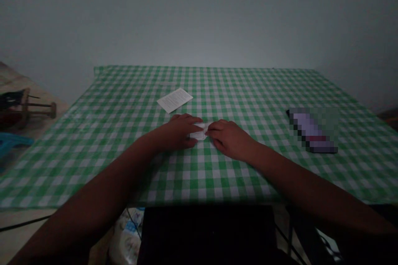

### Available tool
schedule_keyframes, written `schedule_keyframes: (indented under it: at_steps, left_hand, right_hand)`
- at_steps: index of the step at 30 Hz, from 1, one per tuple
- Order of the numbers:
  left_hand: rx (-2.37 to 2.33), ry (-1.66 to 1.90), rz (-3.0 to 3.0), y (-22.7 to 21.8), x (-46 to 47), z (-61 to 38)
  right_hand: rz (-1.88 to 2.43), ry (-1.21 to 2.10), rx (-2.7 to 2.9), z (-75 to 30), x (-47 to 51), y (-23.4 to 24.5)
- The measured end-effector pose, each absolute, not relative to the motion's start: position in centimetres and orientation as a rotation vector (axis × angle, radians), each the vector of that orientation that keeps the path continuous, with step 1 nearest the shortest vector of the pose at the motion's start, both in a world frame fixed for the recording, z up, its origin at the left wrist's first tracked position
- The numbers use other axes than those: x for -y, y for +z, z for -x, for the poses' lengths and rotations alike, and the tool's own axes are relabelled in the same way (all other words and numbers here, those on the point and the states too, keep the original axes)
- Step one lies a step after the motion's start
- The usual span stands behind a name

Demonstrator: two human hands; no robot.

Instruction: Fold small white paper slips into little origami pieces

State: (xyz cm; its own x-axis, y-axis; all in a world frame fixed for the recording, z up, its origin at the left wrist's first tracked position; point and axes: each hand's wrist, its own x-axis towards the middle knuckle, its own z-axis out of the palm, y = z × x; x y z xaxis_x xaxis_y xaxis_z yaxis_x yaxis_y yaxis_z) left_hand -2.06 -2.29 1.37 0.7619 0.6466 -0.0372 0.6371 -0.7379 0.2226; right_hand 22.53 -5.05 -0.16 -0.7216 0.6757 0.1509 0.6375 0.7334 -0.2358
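A small white slip of printed paper (200, 134) lies at the centre of the frame, partly covered by our hands. Our left hand (179, 132) rests palm down over its left end, fingers loosely spread; our right hand (231, 138) has its fingertips bunched at the right end, though we cannot tell whether they pinch or merely press. For neat handling, we would best anchor the slip lightly with the left fingers and line up edges before pressing firmly. Beyond, upper left of centre, lies a flat white printed sheet (174, 100); a pixelated dark-edged object (307, 128) lies at right on the green-and-white checked cloth-covered surface (199, 182).
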Motion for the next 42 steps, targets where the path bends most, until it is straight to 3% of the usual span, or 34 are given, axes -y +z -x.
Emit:
schedule_keyframes:
  at_steps: [10,27,42]
  left_hand:
    - [-0.872,0.005,-2.916,2.9,2.6,1.3]
    - [-0.877,0.437,-2.617,-0.3,0.8,1.4]
    - [-1.132,0.184,-2.793,1.0,2.8,1.0]
  right_hand:
    - [1.025,0.225,2.765,-22.7,5.1,0.2]
    - [0.920,0.254,2.797,-23.3,5.2,0.9]
    - [1.020,0.234,2.796,-23.1,5.5,1.0]
